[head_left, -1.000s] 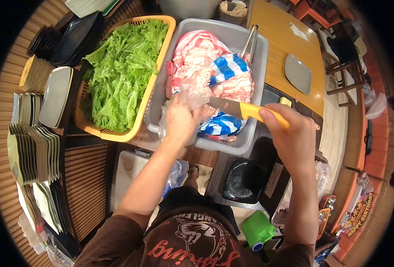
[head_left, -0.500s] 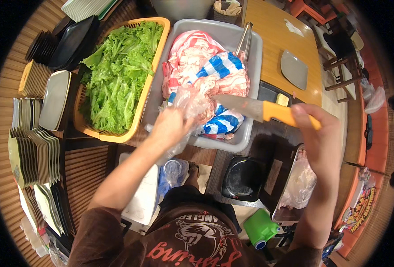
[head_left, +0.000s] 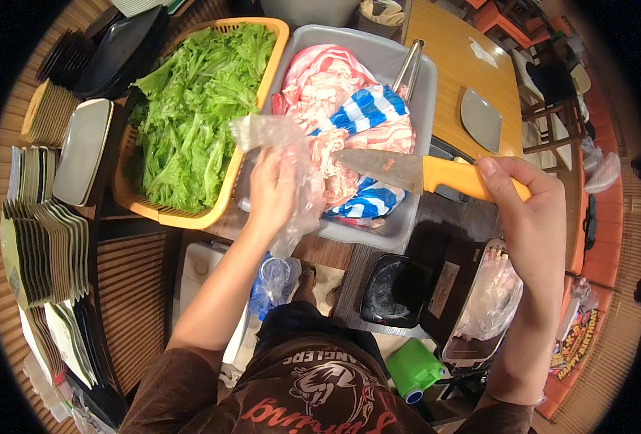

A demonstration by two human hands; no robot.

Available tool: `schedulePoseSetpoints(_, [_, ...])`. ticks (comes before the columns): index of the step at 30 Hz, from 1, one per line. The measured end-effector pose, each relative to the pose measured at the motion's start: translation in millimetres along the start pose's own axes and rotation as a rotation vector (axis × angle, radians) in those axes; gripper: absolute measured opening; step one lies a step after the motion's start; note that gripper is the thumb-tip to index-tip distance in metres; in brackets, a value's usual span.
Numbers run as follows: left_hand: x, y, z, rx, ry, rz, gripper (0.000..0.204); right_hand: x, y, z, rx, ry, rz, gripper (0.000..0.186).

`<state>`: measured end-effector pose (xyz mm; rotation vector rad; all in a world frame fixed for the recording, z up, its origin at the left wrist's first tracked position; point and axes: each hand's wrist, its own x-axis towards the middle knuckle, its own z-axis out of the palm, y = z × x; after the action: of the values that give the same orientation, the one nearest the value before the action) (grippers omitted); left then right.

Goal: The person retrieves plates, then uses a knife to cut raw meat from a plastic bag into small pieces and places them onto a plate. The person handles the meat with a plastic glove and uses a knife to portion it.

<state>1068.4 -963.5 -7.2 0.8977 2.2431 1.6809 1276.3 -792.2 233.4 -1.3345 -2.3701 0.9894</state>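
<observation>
My left hand (head_left: pixel 272 189) is closed on a crumpled clear plastic bag (head_left: pixel 302 206), at the left side of a grey tub (head_left: pixel 423 94). My right hand (head_left: pixel 526 199) grips the yellow handle of a kitchen knife (head_left: pixel 387 168). Its broad blade points left over the tub, with the tip close to a pile of thin pink-and-white meat slices (head_left: pixel 330 158). Among the meat lie a blue-and-white striped plastic bag (head_left: pixel 367 108) and a red-and-white striped one (head_left: pixel 331 58). Metal tongs (head_left: pixel 408 69) lean in the tub's far right corner.
A yellow basket of green lettuce (head_left: pixel 201 116) stands left of the tub. Stacked plates (head_left: pixel 49 249) fill the left shelf. Nearer me are a black tray (head_left: pixel 394 289) and a dark container with bagged food (head_left: pixel 488 300). A grey plate (head_left: pixel 481 118) lies on the wooden table.
My left hand has drawn back slightly left from the meat, and the clear bag now spreads up above it. The knife has shifted a little left, still in my right hand.
</observation>
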Motion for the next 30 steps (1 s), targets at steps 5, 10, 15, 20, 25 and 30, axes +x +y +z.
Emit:
schedulePoseSetpoints(5, [6.5,-11.2,25.8,-0.04,-0.063,-0.064,0.025,-9.9,-18.1,9.3,-0.069,0.079,-0.126,0.034])
schedulePoseSetpoints(10, [10.2,-1.0,31.6,0.213,-0.074,-0.101,0.03,-14.5,-25.4,15.1,-0.043,0.068,-0.099,0.034])
schedulePoseSetpoints(15, [11.3,0.3,40.5,0.226,-0.09,0.027,0.029,-10.5,-31.4,22.5,-0.353,0.188,-0.301,0.033])
schedulePoseSetpoints(20, [10.7,-8.7,51.4,0.304,-0.044,0.307,0.031,41.7,-35.7,34.6,-0.485,0.155,-0.532,0.038])
schedulePoseSetpoints(25, [8.7,-1.5,45.8,0.256,-0.192,0.037,0.045,87.7,-30.2,-1.7,-0.266,-0.205,0.038,0.046])
schedulePoseSetpoints(30, [-2.9,12.2,36.0,0.244,-0.12,0.09,0.057,81.5,-19.7,-11.8,-0.21,-0.256,0.022,0.043])
